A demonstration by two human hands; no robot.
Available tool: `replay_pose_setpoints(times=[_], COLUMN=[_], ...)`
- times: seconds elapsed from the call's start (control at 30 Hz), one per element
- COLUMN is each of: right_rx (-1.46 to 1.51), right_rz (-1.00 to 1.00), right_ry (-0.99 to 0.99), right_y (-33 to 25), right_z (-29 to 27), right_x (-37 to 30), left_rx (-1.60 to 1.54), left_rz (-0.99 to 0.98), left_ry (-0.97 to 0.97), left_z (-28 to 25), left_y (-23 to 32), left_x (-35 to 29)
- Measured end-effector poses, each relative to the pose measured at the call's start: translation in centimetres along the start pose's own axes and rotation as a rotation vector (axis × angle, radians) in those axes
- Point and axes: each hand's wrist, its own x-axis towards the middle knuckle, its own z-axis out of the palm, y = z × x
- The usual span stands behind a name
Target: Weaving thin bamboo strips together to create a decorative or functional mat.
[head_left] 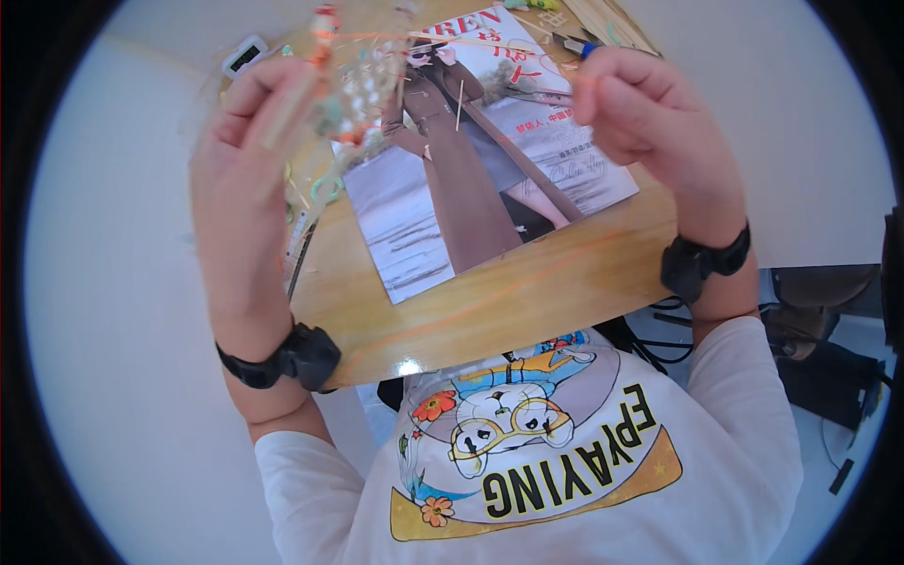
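My left hand (247,127), blurred by motion, is raised over the far left of the table. Its fingers grip a small mesh-like craft piece (367,89) with orange, red and pale green bits along its edge. From that piece an orange thread (452,39) stretches toward the right. My right hand (640,108) is closed in a pinch above the magazine's right side. A slim pointed metal tool (541,95) sticks out of its fingertips toward the left; its exact kind is unclear. Beneath both hands lies a magazine (414,254) with loose thin sticks (460,105) on its cover.
The wooden table (452,311) has a curved near edge close to my body. Blue-handled pliers (576,45) and a bundle of wooden strips (607,21) lie at the far right. A white digital device (246,56) sits far left, a ruler (299,240) below my left hand.
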Motion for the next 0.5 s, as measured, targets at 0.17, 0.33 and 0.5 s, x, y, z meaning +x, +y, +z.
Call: replay_pose_setpoints(times=[0.17, 0.33, 0.5], right_rx=[-0.102, -0.121, -0.154], right_rz=[-0.023, -0.083, -0.242], right_ry=[0.049, 0.15, 0.145], right_y=[-1.8, -3.7, -6.1], right_z=[-6.9, -11.1, -12.1], right_x=[-3.1, -7.2, -9.8], left_rx=[0.099, 0.073, 0.045], left_rz=[-0.023, 0.119, 0.217], left_ry=[0.44, 0.514, 0.51], left_z=[-5.7, -9.9, -12.4], left_y=[0.8, 1.3, 1.5], left_x=[1.3, 2.0, 2.7])
